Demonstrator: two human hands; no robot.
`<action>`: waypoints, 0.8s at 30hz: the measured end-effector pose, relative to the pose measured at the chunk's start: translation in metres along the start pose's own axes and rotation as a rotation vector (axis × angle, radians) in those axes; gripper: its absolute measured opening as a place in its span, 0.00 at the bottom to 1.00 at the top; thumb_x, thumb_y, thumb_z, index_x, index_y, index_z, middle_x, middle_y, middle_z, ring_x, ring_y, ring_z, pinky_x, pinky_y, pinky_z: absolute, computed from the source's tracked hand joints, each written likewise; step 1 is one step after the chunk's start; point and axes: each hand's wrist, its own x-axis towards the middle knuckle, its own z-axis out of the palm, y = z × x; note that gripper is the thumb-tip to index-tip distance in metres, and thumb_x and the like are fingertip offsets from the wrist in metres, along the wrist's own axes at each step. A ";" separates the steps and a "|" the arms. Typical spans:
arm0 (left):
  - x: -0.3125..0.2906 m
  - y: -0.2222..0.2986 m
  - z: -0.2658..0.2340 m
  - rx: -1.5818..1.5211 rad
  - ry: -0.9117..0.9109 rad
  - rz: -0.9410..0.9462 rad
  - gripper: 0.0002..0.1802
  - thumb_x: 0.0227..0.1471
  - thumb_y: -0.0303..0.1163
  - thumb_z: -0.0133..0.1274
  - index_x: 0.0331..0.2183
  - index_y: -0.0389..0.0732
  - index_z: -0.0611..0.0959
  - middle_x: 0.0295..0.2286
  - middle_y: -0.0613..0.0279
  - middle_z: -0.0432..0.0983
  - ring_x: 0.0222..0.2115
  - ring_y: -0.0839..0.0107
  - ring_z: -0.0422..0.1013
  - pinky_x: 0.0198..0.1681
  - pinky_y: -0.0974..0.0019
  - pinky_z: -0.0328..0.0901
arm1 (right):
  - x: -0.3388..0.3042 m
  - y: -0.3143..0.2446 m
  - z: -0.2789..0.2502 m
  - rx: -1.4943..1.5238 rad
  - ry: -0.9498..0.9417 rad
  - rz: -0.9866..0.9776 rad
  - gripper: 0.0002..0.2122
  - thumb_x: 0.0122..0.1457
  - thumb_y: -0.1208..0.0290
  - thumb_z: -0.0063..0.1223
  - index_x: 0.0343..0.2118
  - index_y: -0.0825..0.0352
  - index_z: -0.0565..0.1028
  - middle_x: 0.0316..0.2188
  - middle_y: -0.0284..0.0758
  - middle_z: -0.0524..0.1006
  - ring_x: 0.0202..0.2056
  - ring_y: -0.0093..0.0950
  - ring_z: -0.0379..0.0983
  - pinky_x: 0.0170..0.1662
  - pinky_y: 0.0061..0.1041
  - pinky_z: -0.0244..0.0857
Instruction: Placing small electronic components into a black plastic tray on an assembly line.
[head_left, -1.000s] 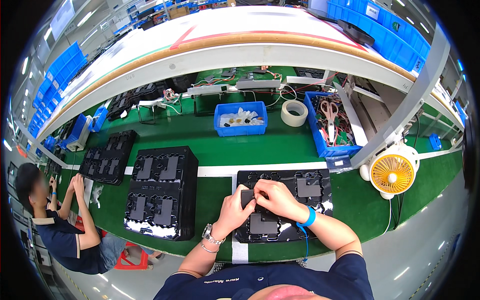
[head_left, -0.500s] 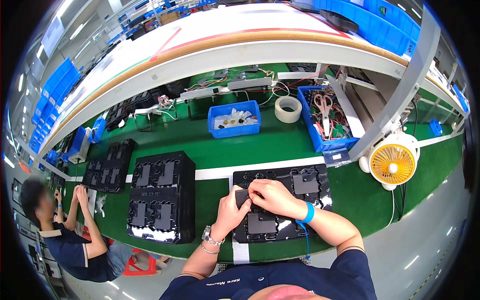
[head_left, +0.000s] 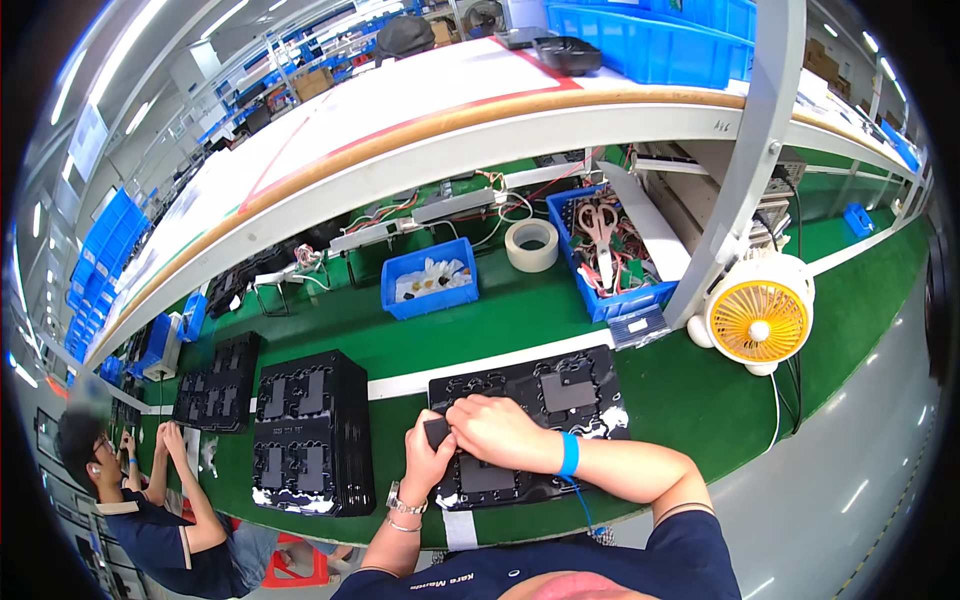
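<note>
Here we go: my view has just swung round and tipped, so the tabletop (head_left: 520,300) sits at a new slant and everything on it lies lower and further left in front of me. The fan (head_left: 758,325) has slid across too, along with the tape roll (head_left: 535,262) and the scissors (head_left: 600,232). That looks like my head turning, not things being shifted.

Now to my hands, and they've stuck together! The left hand (head_left: 428,452) still grips the small dark piece (head_left: 437,432), its thumb and fingers closed about it. The right hand (head_left: 492,430) is curled in close, fingertips tucked against the piece; whether they pinch it or only press, I can't tell, they're hidden.

And the piece? Over the left side of the black tray (head_left: 535,482), just as it was half a second ago. Touching the tray or just above it, I can't make out. So I'd call it the same step: fine finger work, the piece not yet let go.

Grey patches show on the tray, one beyond my right hand, one nearer me. To the left the black stack (head_left: 308,435) stands as it did, well apart from my hands, and beyond it the co-worker (head_left: 190,530) has both hands raised.
</note>
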 end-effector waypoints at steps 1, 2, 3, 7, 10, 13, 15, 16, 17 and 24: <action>0.000 0.001 0.000 -0.015 0.016 -0.006 0.12 0.52 0.32 0.61 0.31 0.38 0.74 0.20 0.62 0.72 0.21 0.70 0.70 0.27 0.64 0.66 | 0.000 -0.001 -0.001 0.013 0.010 -0.007 0.07 0.57 0.71 0.58 0.29 0.68 0.72 0.28 0.39 0.76 0.33 0.38 0.78 0.36 0.36 0.74; -0.002 0.006 -0.002 -0.013 0.023 -0.006 0.12 0.52 0.32 0.61 0.32 0.37 0.74 0.21 0.62 0.72 0.21 0.71 0.70 0.28 0.65 0.66 | 0.000 -0.004 -0.001 0.032 0.019 -0.014 0.07 0.56 0.72 0.58 0.29 0.68 0.72 0.28 0.39 0.76 0.33 0.38 0.78 0.36 0.36 0.74; -0.004 0.003 -0.001 -0.004 0.032 0.006 0.13 0.53 0.33 0.61 0.32 0.38 0.74 0.21 0.62 0.73 0.22 0.71 0.70 0.28 0.65 0.66 | -0.001 -0.004 0.001 0.039 0.023 -0.021 0.07 0.57 0.72 0.58 0.29 0.68 0.72 0.28 0.39 0.76 0.33 0.38 0.78 0.36 0.37 0.74; -0.010 0.004 -0.002 -0.057 0.049 -0.032 0.16 0.55 0.39 0.61 0.32 0.38 0.74 0.22 0.64 0.73 0.23 0.73 0.70 0.28 0.66 0.66 | -0.002 -0.004 0.006 0.070 0.005 -0.027 0.07 0.58 0.71 0.58 0.30 0.68 0.72 0.29 0.40 0.76 0.33 0.40 0.78 0.36 0.38 0.74; -0.013 0.002 -0.001 -0.044 0.064 -0.014 0.18 0.57 0.41 0.61 0.32 0.37 0.74 0.23 0.63 0.72 0.24 0.73 0.69 0.29 0.66 0.65 | -0.002 -0.004 0.007 0.058 -0.010 -0.032 0.08 0.54 0.71 0.59 0.31 0.70 0.75 0.30 0.41 0.78 0.34 0.39 0.78 0.37 0.37 0.75; -0.013 0.006 0.000 -0.011 0.065 -0.037 0.17 0.56 0.40 0.61 0.33 0.36 0.74 0.23 0.62 0.72 0.23 0.71 0.69 0.29 0.65 0.66 | -0.001 -0.003 0.005 0.080 -0.021 -0.021 0.08 0.54 0.72 0.59 0.31 0.71 0.75 0.31 0.42 0.78 0.35 0.40 0.78 0.36 0.38 0.75; -0.013 0.005 0.000 0.001 0.062 -0.041 0.17 0.55 0.39 0.61 0.33 0.36 0.74 0.23 0.60 0.71 0.23 0.69 0.69 0.29 0.63 0.66 | 0.000 -0.002 0.004 0.089 -0.032 -0.018 0.07 0.55 0.72 0.58 0.32 0.71 0.75 0.31 0.42 0.78 0.35 0.41 0.79 0.36 0.38 0.76; -0.013 0.003 0.000 0.007 0.060 -0.042 0.17 0.55 0.38 0.61 0.33 0.36 0.74 0.23 0.60 0.71 0.23 0.68 0.69 0.29 0.63 0.66 | 0.000 -0.002 0.003 0.093 -0.038 -0.016 0.07 0.55 0.72 0.58 0.32 0.71 0.75 0.31 0.42 0.78 0.35 0.41 0.79 0.36 0.39 0.76; -0.013 0.000 -0.001 0.019 0.051 -0.045 0.16 0.55 0.37 0.61 0.33 0.37 0.74 0.23 0.58 0.71 0.22 0.64 0.69 0.29 0.61 0.66 | 0.001 -0.002 0.002 0.096 -0.050 -0.012 0.07 0.56 0.72 0.57 0.32 0.72 0.75 0.31 0.42 0.78 0.35 0.41 0.79 0.36 0.39 0.76; -0.014 -0.002 0.002 0.037 0.056 -0.045 0.16 0.55 0.37 0.62 0.33 0.37 0.73 0.23 0.56 0.71 0.22 0.59 0.70 0.28 0.59 0.66 | 0.004 0.002 0.000 0.120 -0.115 0.008 0.07 0.58 0.72 0.55 0.33 0.72 0.75 0.31 0.42 0.79 0.37 0.42 0.80 0.37 0.41 0.76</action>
